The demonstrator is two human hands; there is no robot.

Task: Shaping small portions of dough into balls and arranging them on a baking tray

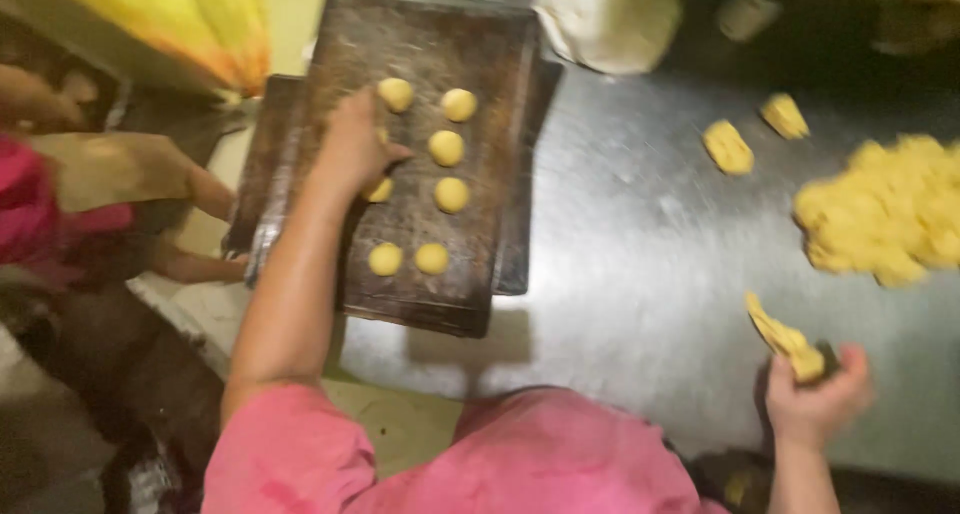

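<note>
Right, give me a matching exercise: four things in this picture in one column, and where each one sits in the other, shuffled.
Things:
1. left hand
2. right hand
3. big heap of yellow dough
4. dark baking tray

Places:
A. piled on the steel table at the far right
B. on the tray, at a dough ball
C. near the bottom right, holding a strip of yellow dough
D. on the left part of the table, carrying rows of dough balls

Pairs: 1-B, 2-C, 3-A, 4-D

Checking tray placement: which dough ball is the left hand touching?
The ball under the left hand, middle of the left column, partly hidden by fingers; the others lie uncovered.
</note>
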